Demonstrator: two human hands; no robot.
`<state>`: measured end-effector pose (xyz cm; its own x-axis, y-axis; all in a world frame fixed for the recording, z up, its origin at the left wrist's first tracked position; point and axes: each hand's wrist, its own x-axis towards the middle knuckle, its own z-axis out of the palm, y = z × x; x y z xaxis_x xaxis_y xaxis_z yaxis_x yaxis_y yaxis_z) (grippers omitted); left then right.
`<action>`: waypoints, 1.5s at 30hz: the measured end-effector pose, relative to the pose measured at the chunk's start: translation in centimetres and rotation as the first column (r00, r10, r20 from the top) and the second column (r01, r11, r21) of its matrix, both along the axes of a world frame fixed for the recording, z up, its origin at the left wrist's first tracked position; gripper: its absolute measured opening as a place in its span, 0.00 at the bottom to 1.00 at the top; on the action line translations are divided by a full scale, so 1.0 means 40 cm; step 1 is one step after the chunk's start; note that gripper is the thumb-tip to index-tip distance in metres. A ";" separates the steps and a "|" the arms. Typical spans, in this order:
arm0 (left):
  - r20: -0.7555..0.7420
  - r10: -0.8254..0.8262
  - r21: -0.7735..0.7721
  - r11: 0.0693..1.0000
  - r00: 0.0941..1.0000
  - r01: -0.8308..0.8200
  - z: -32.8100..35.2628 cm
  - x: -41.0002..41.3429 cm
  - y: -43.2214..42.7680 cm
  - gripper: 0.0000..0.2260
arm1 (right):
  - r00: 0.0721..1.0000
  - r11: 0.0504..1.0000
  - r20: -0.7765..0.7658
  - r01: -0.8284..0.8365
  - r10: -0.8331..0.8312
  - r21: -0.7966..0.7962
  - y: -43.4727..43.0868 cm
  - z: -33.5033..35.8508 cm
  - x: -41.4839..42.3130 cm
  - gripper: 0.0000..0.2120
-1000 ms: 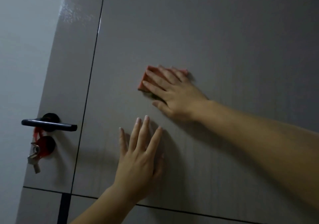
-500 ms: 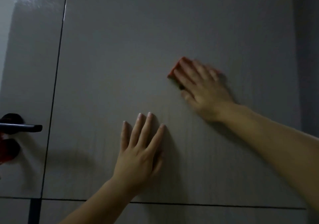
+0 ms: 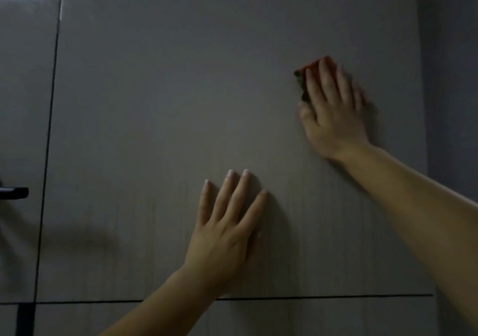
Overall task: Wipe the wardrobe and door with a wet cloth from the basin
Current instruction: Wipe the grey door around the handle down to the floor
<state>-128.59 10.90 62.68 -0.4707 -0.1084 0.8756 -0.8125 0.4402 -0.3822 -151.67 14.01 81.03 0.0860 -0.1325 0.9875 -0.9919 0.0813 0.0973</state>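
Note:
A grey door (image 3: 168,89) with thin dark grooves fills the head view. My right hand (image 3: 333,113) lies flat against its right part, pressing a red cloth (image 3: 314,65) onto the surface; only the cloth's top and left edge show past the fingers. My left hand (image 3: 227,229) rests flat on the door lower down, fingers spread, holding nothing. The basin and the wardrobe are out of view.
The tip of a black door handle (image 3: 14,193) shows at the left edge. A darker wall (image 3: 450,77) runs along the door's right side. A horizontal groove (image 3: 323,296) crosses the door below my left hand.
My right hand has slid the red cloth rightwards across the door, towards its right edge. The view has panned right, so the handle and keys have left the frame. My left hand stays planted.

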 end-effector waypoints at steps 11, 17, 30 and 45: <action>-0.090 0.080 0.031 0.997 0.993 -0.078 -0.026 -0.077 0.006 0.30 | 0.995 0.999 0.095 0.031 -0.034 0.032 0.028 0.050 -0.150 0.35; -0.100 0.053 -0.015 0.998 0.994 -0.055 -0.027 -0.081 -0.008 0.31 | 0.938 0.991 -0.340 0.101 -0.066 0.084 0.042 -0.263 -0.183 0.34; -0.049 0.026 0.029 0.999 0.998 -0.024 -0.072 -0.104 0.025 0.31 | 0.968 0.993 -0.246 0.077 -0.052 0.093 0.054 -0.427 -0.209 0.33; 0.027 0.039 -0.018 0.999 0.999 -0.039 -0.020 -0.249 0.025 0.33 | 0.982 0.994 -0.180 0.074 -0.057 0.087 0.064 -0.229 -0.308 0.33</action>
<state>-138.56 11.91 61.88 -0.4905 -0.1118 0.8642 -0.8179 0.4014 -0.4122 -164.00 16.57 71.88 0.2466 -0.2336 0.9405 -0.9511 0.1280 0.2812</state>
